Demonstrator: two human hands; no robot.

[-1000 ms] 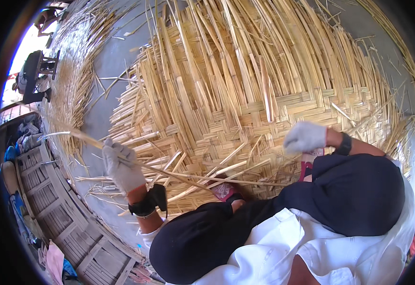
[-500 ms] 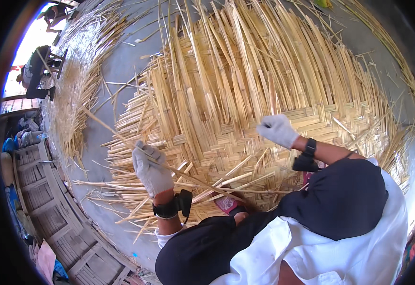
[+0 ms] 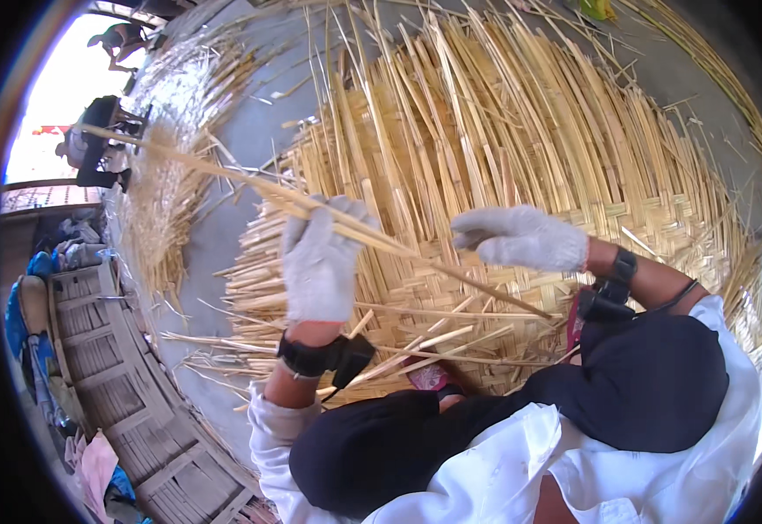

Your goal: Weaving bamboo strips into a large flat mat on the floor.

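My left hand (image 3: pixel 320 266), in a whitish work glove, is closed round a long split bamboo strip (image 3: pixel 224 170). Raised above the mat, the strip slants from the upper left down to the right, its lower end (image 3: pixel 521 303) near my knees. To the right, my gloved right hand (image 3: pixel 525 238) has its fingers stretched out and holds nothing that I can see. Under both hands spreads a partly woven bamboo mat (image 3: pixel 608 223), its near part plaited and its far part made of long unwoven strips (image 3: pixel 486 105).
Loose strips (image 3: pixel 433 336) lie across the mat's near left edge, by my feet. More strips are heaped (image 3: pixel 158 218) on the grey floor at left. A slatted bamboo panel (image 3: pixel 110 375) stands at lower left. Two people (image 3: pixel 97 144) are at the far upper left.
My left hand has risen with the bamboo strip, whose far end has swung up. My right hand has gone from closed to stretched fingers. The whole view has shifted slightly.
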